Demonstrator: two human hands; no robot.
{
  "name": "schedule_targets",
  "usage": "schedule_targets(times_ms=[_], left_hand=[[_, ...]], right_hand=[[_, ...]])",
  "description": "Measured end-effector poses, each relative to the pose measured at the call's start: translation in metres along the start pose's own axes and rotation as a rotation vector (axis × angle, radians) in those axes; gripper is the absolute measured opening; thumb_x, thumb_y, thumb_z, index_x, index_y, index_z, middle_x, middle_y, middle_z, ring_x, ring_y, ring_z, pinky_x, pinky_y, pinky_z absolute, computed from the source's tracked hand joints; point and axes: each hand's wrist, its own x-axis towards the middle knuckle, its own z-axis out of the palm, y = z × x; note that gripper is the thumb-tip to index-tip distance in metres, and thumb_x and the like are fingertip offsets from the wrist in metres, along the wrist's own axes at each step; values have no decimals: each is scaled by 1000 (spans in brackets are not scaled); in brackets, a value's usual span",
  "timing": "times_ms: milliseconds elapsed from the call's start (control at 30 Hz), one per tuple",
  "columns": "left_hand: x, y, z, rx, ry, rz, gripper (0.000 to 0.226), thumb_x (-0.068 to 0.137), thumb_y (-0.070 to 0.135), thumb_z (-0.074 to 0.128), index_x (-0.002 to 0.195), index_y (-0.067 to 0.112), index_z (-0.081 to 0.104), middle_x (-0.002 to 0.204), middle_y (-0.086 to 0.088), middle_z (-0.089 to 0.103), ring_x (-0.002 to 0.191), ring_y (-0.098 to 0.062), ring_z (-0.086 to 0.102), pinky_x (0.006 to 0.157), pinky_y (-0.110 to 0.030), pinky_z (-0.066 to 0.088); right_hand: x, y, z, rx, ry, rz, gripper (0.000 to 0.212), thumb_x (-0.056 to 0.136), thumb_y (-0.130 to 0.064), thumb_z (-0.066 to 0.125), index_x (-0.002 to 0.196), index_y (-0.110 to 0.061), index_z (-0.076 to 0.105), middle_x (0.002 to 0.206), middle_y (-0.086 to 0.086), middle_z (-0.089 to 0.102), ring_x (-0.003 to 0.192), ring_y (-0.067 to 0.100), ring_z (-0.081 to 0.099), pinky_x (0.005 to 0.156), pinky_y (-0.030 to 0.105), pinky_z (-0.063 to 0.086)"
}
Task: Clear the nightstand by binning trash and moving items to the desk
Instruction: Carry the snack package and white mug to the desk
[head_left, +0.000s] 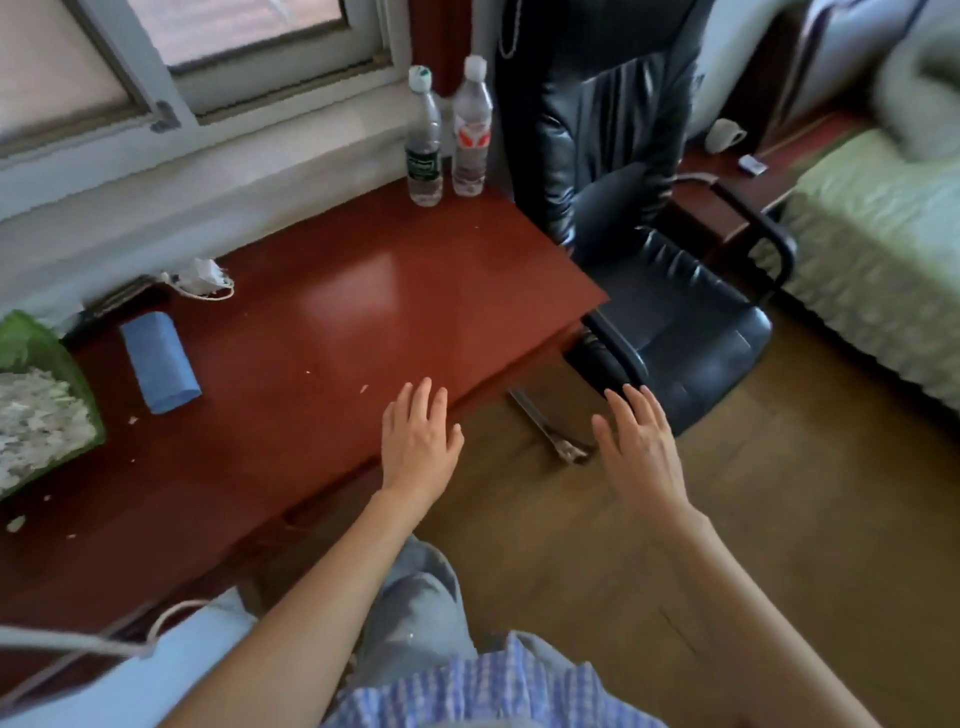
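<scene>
Both hands empty, fingers spread flat: left hand over near edge of red surface, right hand out over floor, probably between trips. Blue roll and white mask lie on surface, left side. Two bottles upright at far corner, likely parked there out of way. Black chair beside. Nightstand behind it, cup and small blue item left to move.

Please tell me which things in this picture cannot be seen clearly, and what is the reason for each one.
Head view only:
- Nightstand: mostly hidden behind the black chair.
- White object and small blue item on it: too small and blurred to identify.
- Bottle labels: too blurred to read.
- Green basket: cut off by the left edge.
- Metal object on the floor: partly under the desk, unclear.
</scene>
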Motion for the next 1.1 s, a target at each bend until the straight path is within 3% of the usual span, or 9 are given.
schedule_targets(times_ms=[233,367,533,867,1100], left_hand=[[-25,149,17,-42,-34,291,51,88,30,56,133,8,48,140,-14,48,133,-32,37,107,-48,33],[-21,221,25,-19,-49,439,51,89,32,54,134,10,48,140,-13,47,133,-30,37,107,-46,33],[2,308,44,2,-87,579,52,92,36,48,138,12,43,143,-11,44,135,-28,34,109,-43,28],[99,498,100,-49,-131,722,53,93,36,48,139,11,41,145,-11,42,137,-28,31,112,-45,26],[179,597,128,-59,-76,794,47,88,31,58,129,8,53,134,-14,53,128,-32,44,107,-48,35]], right_hand=[[-82,103,-74,-42,74,180,52,98,-41,35,134,-7,50,141,15,48,141,32,26,116,47,25],[-112,156,-108,-57,152,307,43,99,-34,44,134,-9,49,142,15,46,142,33,24,115,46,23],[-128,220,-139,-45,216,486,46,99,-37,43,136,-10,47,145,13,44,144,30,21,115,43,23],[-61,364,-189,-46,256,680,47,98,-35,46,138,-9,46,145,12,43,143,26,23,116,38,21],[7,460,-223,-75,266,742,50,95,-39,49,136,-10,48,144,12,45,141,26,28,116,40,27]])
